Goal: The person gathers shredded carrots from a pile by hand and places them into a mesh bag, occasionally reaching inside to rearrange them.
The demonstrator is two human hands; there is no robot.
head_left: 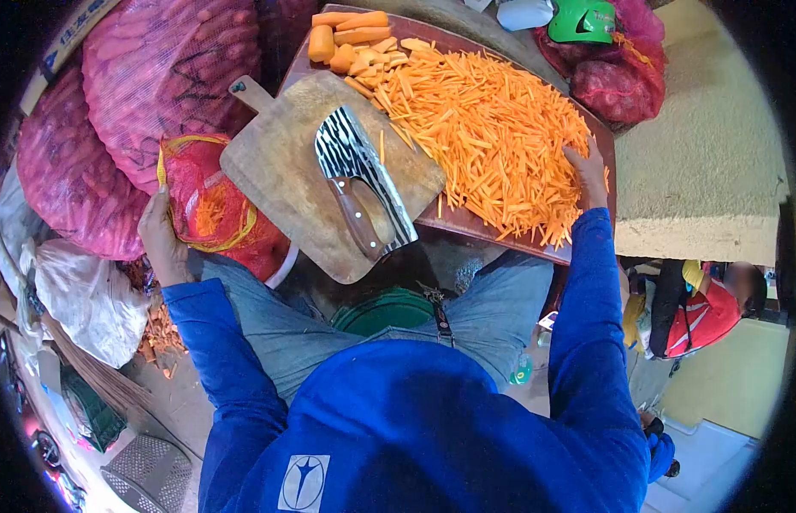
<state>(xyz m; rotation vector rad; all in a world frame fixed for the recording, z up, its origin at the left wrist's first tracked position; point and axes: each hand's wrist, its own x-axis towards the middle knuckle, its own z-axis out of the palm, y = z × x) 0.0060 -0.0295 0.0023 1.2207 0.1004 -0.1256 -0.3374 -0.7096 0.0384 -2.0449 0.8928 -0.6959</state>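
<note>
My left hand [162, 231] grips the yellow rim of a red mesh bag [252, 248], its mouth facing up with some orange shreds inside. My right hand [592, 178] rests against the right side of a large heap of carrot strips [500, 137], fingers stretched along the heap's edge and partly sunk in it. Between the hands, a wooden cutting board [274, 162] carries a cleaver [359, 184] with a brown handle and a black-and-white patterned blade. Peeled carrot pieces [351, 36] and slices lie above the board.
Big pink mesh sacks [171, 77] stand at the upper left, with a white sack [90, 299] below them. A green tub [385, 312] sits between my knees. At the upper right is a red mesh bag [616, 90] beside a green bowl [582, 21]. Another person [706, 312] is at the right.
</note>
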